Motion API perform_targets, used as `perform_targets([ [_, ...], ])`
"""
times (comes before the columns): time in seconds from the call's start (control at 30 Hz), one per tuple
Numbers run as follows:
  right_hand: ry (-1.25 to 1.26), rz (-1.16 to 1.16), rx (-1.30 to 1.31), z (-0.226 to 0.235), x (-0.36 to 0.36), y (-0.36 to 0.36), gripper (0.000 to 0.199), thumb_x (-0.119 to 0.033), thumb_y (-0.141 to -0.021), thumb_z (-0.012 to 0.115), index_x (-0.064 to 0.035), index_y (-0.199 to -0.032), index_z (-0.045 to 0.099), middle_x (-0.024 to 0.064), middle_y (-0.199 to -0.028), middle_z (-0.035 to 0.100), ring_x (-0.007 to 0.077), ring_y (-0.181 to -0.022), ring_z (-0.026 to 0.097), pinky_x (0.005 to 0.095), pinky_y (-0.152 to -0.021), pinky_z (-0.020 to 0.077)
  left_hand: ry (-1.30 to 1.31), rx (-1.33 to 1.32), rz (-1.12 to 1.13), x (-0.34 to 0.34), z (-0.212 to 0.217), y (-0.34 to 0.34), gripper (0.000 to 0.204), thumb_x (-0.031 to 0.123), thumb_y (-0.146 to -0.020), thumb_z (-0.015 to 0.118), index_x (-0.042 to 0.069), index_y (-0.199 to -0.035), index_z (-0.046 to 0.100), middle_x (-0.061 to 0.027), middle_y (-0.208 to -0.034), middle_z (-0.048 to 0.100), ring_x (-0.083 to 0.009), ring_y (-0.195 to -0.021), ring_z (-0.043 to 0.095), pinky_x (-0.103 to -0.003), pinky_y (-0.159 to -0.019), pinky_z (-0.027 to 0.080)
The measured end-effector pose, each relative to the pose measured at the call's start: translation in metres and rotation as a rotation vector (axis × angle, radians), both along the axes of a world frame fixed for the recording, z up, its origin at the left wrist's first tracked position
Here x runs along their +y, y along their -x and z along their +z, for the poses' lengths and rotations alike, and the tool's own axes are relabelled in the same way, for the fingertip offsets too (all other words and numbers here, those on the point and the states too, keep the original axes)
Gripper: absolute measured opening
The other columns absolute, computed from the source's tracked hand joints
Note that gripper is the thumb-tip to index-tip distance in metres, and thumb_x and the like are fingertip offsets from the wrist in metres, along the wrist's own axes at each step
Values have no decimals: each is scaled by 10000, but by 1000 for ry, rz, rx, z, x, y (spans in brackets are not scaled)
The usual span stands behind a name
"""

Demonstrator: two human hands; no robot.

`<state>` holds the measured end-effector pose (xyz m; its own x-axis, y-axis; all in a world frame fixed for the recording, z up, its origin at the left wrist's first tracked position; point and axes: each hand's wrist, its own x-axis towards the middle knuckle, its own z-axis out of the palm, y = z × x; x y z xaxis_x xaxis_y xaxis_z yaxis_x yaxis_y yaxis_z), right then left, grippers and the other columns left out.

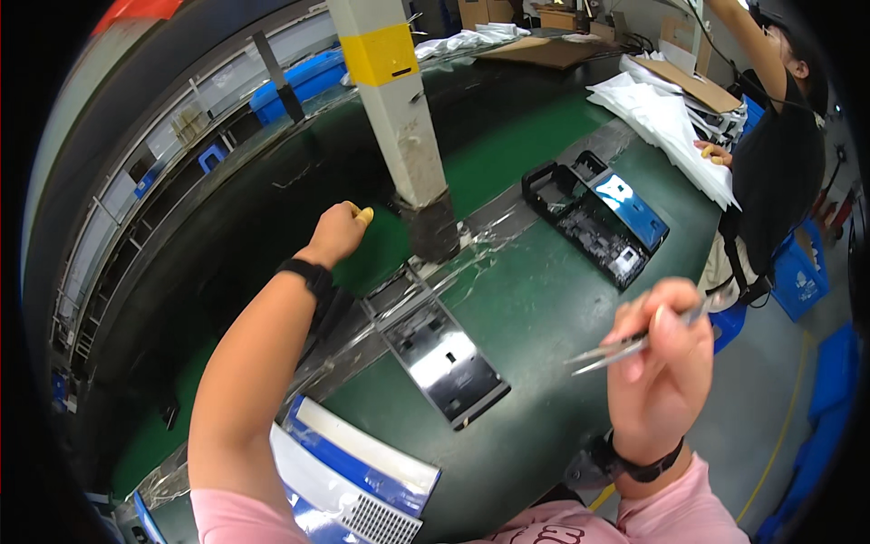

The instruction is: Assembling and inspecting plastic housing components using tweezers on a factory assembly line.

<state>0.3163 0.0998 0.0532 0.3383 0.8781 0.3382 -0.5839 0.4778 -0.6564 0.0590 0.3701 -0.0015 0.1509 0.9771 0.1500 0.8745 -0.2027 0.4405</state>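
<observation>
My right hand (662, 363) is closed on metal tweezers (625, 350), whose two pointed tips are slightly apart and face left above the green worktop (544, 335). My left arm reaches far forward. At its end my left hand (337, 234) is curled, with a yellow cover on one fingertip, left of the pillar; anything in its fingers is hidden. Between my arms a flat black plastic housing (446, 358) with a glossy surface lies on the worktop. Farther right lies a deeper black housing (584, 231), open, with a shiny blue-reflecting panel (632, 207) along its side.
A white pillar with a yellow band (381, 56) rises beyond the black housing. White and blue panels (362, 462), one with a grille, lie by my left elbow. At right a co-worker (779, 163) stands near white bags (666, 127); blue bins (797, 272) stand on the floor.
</observation>
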Motion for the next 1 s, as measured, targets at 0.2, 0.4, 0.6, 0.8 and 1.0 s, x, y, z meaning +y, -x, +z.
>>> perform_targets([
  [0.2, 336, -21, 145, -64, 9, 1, 88, -4, -752, 527, 18, -833, 502, 137, -680, 561, 100, -466, 438, 190, -444, 358, 206, 93, 185, 75, -22, -31, 299, 194, -747, 528, -104, -777, 545, -174, -694, 571, -245, -588, 580, -349, -471, 437],
  [0.4, 199, -6, -13, -58, 9, 7, 85, 3, -752, 539, 29, -829, 514, 117, -671, 561, 85, -466, 438, 182, -436, 348, 38, -480, 340, 59, 7, 20, 220, 109, -651, 553, -96, -730, 558, -160, -727, 578, -245, -581, 564, -346, -510, 438],
  [0.6, 250, 149, -25, -63, 10, 4, 93, -27, -752, 565, 19, -815, 516, 86, -655, 556, 58, -452, 434, 164, -400, 317, -158, -1007, 187, -83, 46, 59, 208, 22, -752, 539, -63, -936, 491, -84, -783, 564, -114, -632, 534, -240, -562, 456],
  [0.8, 138, 223, -124, -59, 3, 14, 71, -37, -772, 557, 8, -816, 525, 63, -652, 555, 48, -452, 432, 158, -391, 317, -216, -1379, 328, -266, 52, 42, 107, 129, -839, 475, 56, -918, 480, -41, -804, 553, -119, -674, 554, -269, -608, 487],
  [1.0, 38, 392, -322, -45, -45, 57, 107, -49, -777, 565, 23, -852, 542, 73, -723, 576, 76, -546, 510, 174, -462, 405, -281, -1491, 375, -358, 40, 55, 157, 126, -837, 485, 49, -969, 449, -59, -844, 553, -131, -727, 561, -264, -636, 487],
])
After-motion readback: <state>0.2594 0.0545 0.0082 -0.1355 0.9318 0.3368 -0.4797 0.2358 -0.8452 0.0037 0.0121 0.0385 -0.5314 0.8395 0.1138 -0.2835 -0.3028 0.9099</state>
